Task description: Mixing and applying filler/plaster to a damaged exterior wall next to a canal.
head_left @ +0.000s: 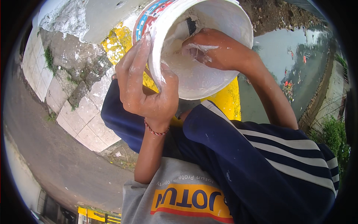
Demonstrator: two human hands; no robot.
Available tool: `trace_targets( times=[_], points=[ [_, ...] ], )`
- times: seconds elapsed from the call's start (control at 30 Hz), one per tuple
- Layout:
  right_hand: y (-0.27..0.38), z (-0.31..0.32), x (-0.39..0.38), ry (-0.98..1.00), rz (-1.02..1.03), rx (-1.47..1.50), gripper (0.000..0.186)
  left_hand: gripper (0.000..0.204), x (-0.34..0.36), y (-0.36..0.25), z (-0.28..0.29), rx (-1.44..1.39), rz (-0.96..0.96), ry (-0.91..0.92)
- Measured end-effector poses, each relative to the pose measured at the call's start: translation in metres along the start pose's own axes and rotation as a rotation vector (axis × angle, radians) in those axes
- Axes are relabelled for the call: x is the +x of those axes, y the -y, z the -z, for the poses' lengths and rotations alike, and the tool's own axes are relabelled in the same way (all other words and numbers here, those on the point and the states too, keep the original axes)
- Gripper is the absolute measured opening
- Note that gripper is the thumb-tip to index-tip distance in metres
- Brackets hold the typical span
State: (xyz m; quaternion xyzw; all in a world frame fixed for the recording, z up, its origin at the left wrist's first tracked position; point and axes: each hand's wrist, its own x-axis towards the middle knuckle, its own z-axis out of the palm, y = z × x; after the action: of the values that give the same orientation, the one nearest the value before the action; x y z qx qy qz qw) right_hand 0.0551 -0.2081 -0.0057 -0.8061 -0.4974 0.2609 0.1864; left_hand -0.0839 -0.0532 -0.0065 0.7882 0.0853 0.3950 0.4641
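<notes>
A white plastic paint bucket [209, 84] is tilted with its mouth toward me, its inner wall coated in whitish residue. My left hand [149, 89] holds its left rim, thumb at the inside edge and fingers along the printed outer wall. Reaching inside, my right hand [218, 48] is closed, with white smears over its fingers. Whatever those fingers hold is hidden. Just beyond them, a small dark piece [191, 27] shows against the bucket's wall; its kind is unclear.
Yellow-painted concrete [233, 99] lies under and beside the bucket. To the right is a waterway [278, 61] with red floating litter. Cracked paving tiles [82, 115] and a road [44, 138] lie to the left. My bent knee [199, 121] is just below the bucket.
</notes>
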Motion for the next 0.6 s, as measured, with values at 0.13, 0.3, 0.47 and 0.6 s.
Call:
trace_targets(
  times=[0.13, 0.3, 0.47, 0.6],
  points=[
    [0.006, 0.022, -0.006, -0.103, 0.026, -0.042, 0.027, 0.053, 0.004, 0.001, -0.006, 0.018, -0.059, -0.076],
    [0.005, 0.03, -0.01, -0.127, -0.009, -0.029, 0.028, 0.045, 0.006, -0.003, -0.003, 0.02, -0.017, 0.039],
    [0.002, 0.029, -0.018, -0.062, 0.065, -0.008, 0.023, 0.055, 0.007, 0.003, -0.012, 0.019, -0.024, -0.089],
    [-0.003, 0.04, -0.025, 0.003, 0.042, -0.102, 0.021, 0.056, 0.01, -0.002, -0.022, 0.01, -0.092, -0.097]
  ],
)
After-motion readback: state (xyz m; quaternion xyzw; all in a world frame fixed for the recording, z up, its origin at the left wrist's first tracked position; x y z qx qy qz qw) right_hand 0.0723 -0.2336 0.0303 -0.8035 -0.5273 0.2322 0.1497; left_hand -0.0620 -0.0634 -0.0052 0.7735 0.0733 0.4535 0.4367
